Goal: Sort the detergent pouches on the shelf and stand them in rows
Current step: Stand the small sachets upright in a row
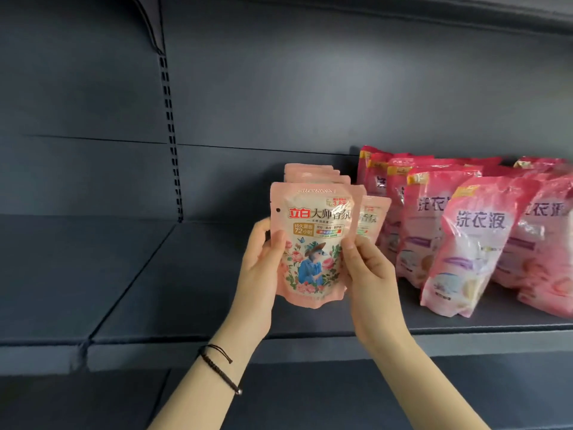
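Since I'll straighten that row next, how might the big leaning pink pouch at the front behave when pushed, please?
The leaning pink pouch probably tips easily, since it already stands tilted rather than upright. Its crinkled film suggests a soft, floppy body that may sag or buckle instead of sliding as one piece. The glossy surface looks somewhat slippery to grip.

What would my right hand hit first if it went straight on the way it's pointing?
Probably the small peach pouch standing just behind your right hand, though depth is hard to judge. The floral pouch it grips would travel along.
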{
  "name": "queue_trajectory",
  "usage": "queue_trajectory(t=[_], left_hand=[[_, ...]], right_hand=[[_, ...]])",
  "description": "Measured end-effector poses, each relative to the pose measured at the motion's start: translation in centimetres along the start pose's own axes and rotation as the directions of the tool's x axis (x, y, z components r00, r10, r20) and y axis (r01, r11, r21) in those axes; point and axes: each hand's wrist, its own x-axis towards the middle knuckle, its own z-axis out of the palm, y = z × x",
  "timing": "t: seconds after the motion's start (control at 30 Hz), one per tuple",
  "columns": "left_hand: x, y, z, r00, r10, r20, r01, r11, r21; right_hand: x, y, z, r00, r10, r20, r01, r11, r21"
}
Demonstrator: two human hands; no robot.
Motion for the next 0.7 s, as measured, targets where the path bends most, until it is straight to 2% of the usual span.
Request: queue_trajectory(t=[0.2,0.47,0.53,0.6,0.7], left_hand=[[-1.6,-2.2,5.6,0.997,0.026,-0.073,-0.024,0.999,0.029],[-1.9,-3.7,7.5,0.983,0.032,-0.178,-0.014,0.995,0.103],[-2.3,-3.8,7.3,0.982,0.053,-0.182,-0.023,0.987,0.161],[-3.3,-4.0,6.9,0.979,0.097,-0.181,-0.041,0.955,0.295],[-5.2,-4.7,6.3,0.982,0.152,-0.112,-0.071,0.846,0.528]], right_hand=[[0.1,-0.2,-5.5,1.0,0.021,0.019,-0.021,1.0,-0.018],[0.5,1.1,-7.3,0.997,0.051,0.054,-0.049,0.998,-0.045],[0.3,1.2,-7.9,0.996,0.033,0.084,-0.02,0.989,-0.145],[-0.2,1.3,-9.0,0.995,0.019,0.097,0.011,0.953,-0.301],[-1.3,1.7,-10.1,0.988,-0.013,0.157,0.093,0.852,-0.516]])
